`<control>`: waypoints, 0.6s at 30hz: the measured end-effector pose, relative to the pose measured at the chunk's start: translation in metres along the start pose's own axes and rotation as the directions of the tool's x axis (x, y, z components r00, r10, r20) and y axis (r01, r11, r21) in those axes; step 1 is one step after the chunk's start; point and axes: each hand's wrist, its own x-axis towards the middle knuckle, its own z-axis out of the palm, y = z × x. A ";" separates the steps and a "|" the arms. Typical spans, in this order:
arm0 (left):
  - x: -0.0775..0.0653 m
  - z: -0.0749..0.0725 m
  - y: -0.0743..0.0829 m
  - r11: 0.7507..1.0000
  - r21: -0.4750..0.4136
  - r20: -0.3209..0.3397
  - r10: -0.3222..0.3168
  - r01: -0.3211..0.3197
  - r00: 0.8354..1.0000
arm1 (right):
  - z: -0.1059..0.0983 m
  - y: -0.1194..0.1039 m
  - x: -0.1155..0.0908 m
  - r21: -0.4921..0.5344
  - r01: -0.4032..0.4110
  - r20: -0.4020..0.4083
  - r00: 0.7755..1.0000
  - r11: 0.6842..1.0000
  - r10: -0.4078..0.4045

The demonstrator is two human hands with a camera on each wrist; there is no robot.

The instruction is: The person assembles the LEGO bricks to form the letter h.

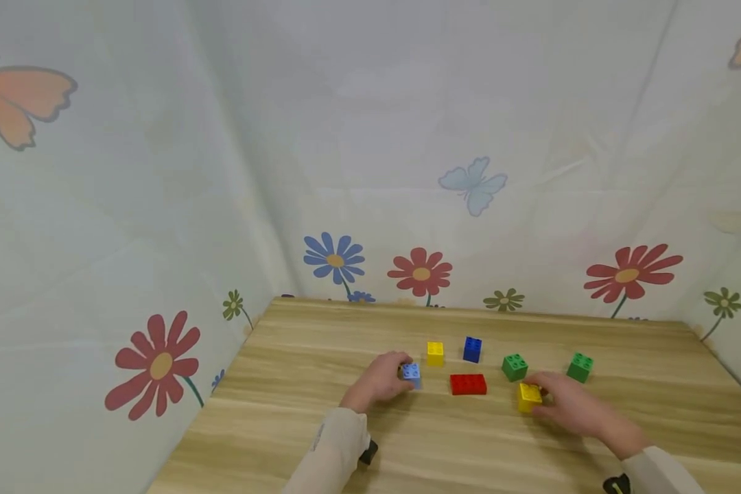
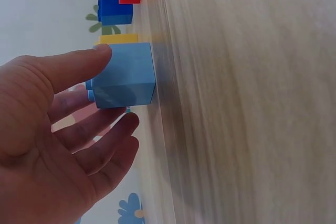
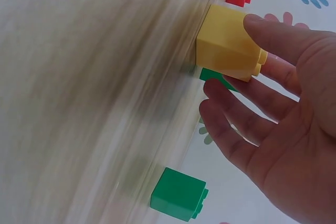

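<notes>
In the head view my left hand (image 1: 381,379) pinches a light blue toy brick (image 1: 412,374) between thumb and fingers. The left wrist view shows the thumb on the near face of that light blue brick (image 2: 126,74), which stands on the table with its studs toward the palm. My right hand (image 1: 571,403) pinches a yellow toy brick (image 1: 530,398) at the right. In the right wrist view the thumb lies on this yellow brick (image 3: 226,40), and the lower fingers are spread loosely beside it. Both bricks hide parts of the fingers behind them.
Between the hands lies a long red brick (image 1: 468,384). Farther back stand another yellow brick (image 1: 435,353) and a dark blue brick (image 1: 472,349). Two green bricks (image 1: 515,368) stand near the right hand. The wooden table (image 1: 321,329) ends at a flower-printed curtain (image 1: 370,137).
</notes>
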 end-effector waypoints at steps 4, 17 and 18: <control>-0.001 0.002 -0.002 0.999 -0.036 0.000 0.007 -0.007 1.000 | 0.003 0.002 0.002 0.014 -0.009 0.027 1.000 1.000 0.008; -0.002 0.004 -0.001 0.994 -0.113 0.010 0.013 -0.012 1.000 | 0.004 0.002 0.005 -0.007 0.044 0.011 0.999 0.999 -0.044; -0.002 0.005 0.000 0.993 -0.121 0.014 0.008 -0.007 1.000 | 0.003 0.001 0.004 -0.001 0.038 0.012 0.999 0.999 -0.038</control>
